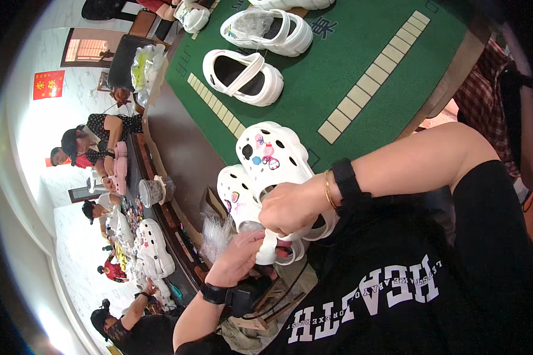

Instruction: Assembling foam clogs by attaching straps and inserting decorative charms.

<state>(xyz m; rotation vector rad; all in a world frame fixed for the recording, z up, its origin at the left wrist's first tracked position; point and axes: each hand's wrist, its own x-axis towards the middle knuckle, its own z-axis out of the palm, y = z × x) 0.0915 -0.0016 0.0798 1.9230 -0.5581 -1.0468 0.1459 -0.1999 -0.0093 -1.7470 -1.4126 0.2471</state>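
Two white foam clogs are side by side in front of me, at the near edge of the table. The right clog (269, 142) carries several colourful charms on its holed toe, and the left clog (230, 184) has a few more. My right hand (290, 208) is closed at the opening of the right clog, its curled fingertips hidden. Lower down, my left hand (236, 258) grips the white heel strap (267, 247) between fingers and thumb. Which clog that strap belongs to is hard to make out.
More white clogs stand farther along the green mat (305, 89), one nearby (243, 77) and another stuffed with clear plastic (266, 31). Pale tile strips (361, 93) line the mat. To the left, people work at a dark table with clogs and a clear tub (152, 192). Crumpled clear plastic (215, 236) lies beside my left hand.
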